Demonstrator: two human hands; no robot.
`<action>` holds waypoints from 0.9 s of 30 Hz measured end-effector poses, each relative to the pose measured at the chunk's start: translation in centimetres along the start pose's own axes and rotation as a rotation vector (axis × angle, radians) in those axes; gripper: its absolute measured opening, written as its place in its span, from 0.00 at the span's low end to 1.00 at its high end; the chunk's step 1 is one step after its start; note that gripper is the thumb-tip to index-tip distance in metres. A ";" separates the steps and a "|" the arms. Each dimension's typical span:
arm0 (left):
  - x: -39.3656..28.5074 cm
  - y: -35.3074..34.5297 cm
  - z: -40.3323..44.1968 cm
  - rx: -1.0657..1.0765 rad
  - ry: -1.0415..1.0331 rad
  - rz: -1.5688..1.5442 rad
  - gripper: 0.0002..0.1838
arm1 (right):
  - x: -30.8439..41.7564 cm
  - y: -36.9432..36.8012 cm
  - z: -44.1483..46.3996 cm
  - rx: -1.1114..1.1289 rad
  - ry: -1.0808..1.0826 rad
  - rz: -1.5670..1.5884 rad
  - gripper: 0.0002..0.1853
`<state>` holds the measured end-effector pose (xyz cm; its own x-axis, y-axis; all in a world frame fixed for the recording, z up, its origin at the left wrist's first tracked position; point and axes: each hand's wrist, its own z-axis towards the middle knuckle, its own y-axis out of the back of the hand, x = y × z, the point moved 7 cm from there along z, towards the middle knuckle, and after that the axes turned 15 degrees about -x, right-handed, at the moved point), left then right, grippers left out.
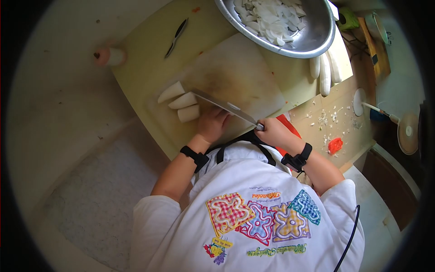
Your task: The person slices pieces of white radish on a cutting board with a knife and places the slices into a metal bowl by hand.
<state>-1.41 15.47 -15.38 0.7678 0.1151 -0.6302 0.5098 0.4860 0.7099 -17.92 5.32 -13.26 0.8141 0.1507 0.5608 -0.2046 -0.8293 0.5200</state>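
My right hand (pixel 277 134) grips the handle of a kitchen knife (pixel 217 103). Its wide blade slants up and left across the lower part of the white cutting board (pixel 244 63). Close against the near side of the blade is my left hand (pixel 213 124), fingers curled; whatever they hold, if anything, is hidden. Just left of the knife tip lie three thick white radish pieces: an upper one (pixel 171 92), a middle one (pixel 183 100) and a lower one (pixel 188 113), which is nearest my left hand.
A metal bowl (pixel 317 38) of sliced white radish (pixel 272 20) stands at the back right. Whole peeled radishes (pixel 325 75) lie beside it at the table edge. A slim black-and-silver tool (pixel 176 37) rests at the back left, near a pink-topped container (pixel 110 56). White scraps litter the floor.
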 end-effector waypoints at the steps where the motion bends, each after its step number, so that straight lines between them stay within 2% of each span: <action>1: 0.1 -0.1 0.0 0.003 0.007 0.000 0.10 | 0.2 -0.4 0.7 0.008 -0.003 -0.001 0.12; 7: 0.2 -0.1 0.0 -0.059 -0.042 -0.038 0.12 | 0.4 -1.0 2.4 0.002 -0.055 0.004 0.12; 13: -0.4 0.5 0.5 -0.076 -0.078 -0.019 0.12 | 0.4 -1.1 2.4 -0.043 -0.005 0.004 0.13; 16: -1.5 0.8 1.3 -0.020 -0.033 -0.010 0.11 | 0.6 -0.7 2.1 -0.099 0.038 0.017 0.13; 18: -1.5 -0.3 1.2 0.344 0.128 0.122 0.10 | 0.9 -0.2 1.9 -0.144 0.083 0.039 0.13; 19: -2.9 1.2 2.4 0.337 0.112 0.133 0.10 | 1.0 0.1 1.6 -0.159 0.095 0.047 0.13; 21: -6.3 4.0 4.5 0.340 0.207 -0.250 0.10 | 1.4 1.2 0.9 -0.280 0.203 -0.080 0.13; 22: -7.2 5.0 5.4 0.339 0.191 -0.241 0.10 | 1.3 1.6 0.5 -0.295 0.211 -0.072 0.13; 24: -9.3 8.5 8.0 0.093 0.020 -0.224 0.09 | 1.5 3.2 -0.6 -0.405 0.343 -0.246 0.12; 26: -9.7 10.0 9.8 0.047 0.014 -0.210 0.08 | 1.8 5.2 -2.1 -0.443 0.414 -0.313 0.11; 27: -10.0 10.0 10.6 0.094 -0.058 -0.095 0.07 | 2.2 5.8 -3.0 -0.458 0.477 -0.387 0.11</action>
<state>0.16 10.02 1.38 0.7338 0.0206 -0.6790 0.6135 0.4091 0.6755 -18.97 2.39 -7.11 0.5719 0.6875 0.4475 -0.2420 -0.3799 0.8928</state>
